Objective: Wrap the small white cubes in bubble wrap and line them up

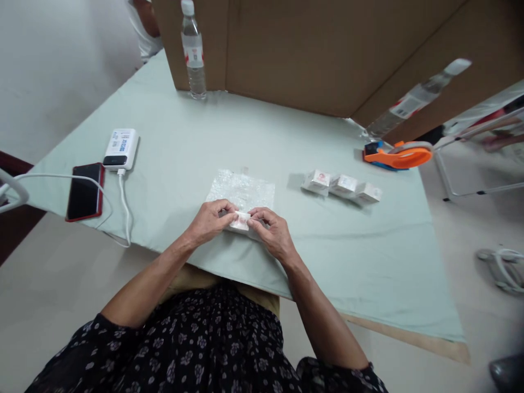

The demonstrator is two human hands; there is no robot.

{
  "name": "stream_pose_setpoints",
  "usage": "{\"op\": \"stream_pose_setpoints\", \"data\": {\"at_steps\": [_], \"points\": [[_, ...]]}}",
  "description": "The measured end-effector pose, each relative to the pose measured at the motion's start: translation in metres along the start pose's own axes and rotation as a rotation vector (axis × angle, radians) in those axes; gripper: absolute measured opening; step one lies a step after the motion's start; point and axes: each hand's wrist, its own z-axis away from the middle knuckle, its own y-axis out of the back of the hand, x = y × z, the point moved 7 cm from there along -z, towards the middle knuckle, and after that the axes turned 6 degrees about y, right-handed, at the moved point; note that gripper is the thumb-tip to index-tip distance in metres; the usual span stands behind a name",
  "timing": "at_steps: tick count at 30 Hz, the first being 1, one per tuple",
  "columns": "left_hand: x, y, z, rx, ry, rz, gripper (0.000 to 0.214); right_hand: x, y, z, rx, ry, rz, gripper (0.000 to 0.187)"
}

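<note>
A small white box (240,221) with reddish print is held between my two hands near the table's front edge. My left hand (213,219) pinches its left end with thumb and fingers. At the right end, my right hand (270,229) grips it the same way. Beneath and behind the box lies a sheet of clear bubble wrap (243,191), spread flat on the cloth; some of it is hidden by my hands. Off to the right, three similar small boxes (344,185) sit in a row, each seemingly in clear wrap.
An orange tape dispenser (403,155) lies at the right edge. Water bottles stand before a cardboard panel (286,54): one at left (194,54), one at right (417,101). At left are a phone (85,191), a white power bank (121,147) and its cable (125,210).
</note>
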Motion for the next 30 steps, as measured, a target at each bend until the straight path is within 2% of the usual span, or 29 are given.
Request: {"op": "stream_pose_setpoints", "data": {"at_steps": [14,16,18,20,22,24,26,28,30], "points": [[-0.003,-0.001,0.007,0.037,0.014,0.02,0.011,0.008,-0.002,0.005,0.015,-0.014,-0.019,0.018],[-0.003,-0.001,0.007,0.043,0.022,-0.002,0.011,0.012,0.004,0.004,0.018,-0.015,0.059,0.017],[-0.004,-0.001,0.007,0.054,0.035,-0.02,0.01,0.009,0.019,0.007,0.091,0.012,0.239,0.016],[-0.005,-0.001,0.007,0.055,0.048,-0.031,0.009,-0.006,0.036,0.016,0.219,0.068,0.441,0.014],[-0.006,-0.002,0.006,0.05,0.051,-0.04,0.009,-0.029,0.042,0.028,0.287,0.152,0.563,0.014],[-0.006,-0.002,0.005,0.052,0.037,-0.05,0.01,-0.051,0.028,0.037,0.197,0.263,0.6,0.016],[-0.005,-0.003,0.003,0.055,0.02,-0.055,0.01,-0.064,0.002,0.041,0.017,0.364,0.637,0.02],[-0.004,-0.003,0.002,0.05,0.011,-0.061,0.012,-0.065,-0.02,0.042,-0.106,0.414,0.706,0.025],[-0.004,-0.002,0.003,0.03,0.013,-0.082,0.013,-0.059,-0.03,0.038,-0.138,0.421,0.776,0.027]]}}
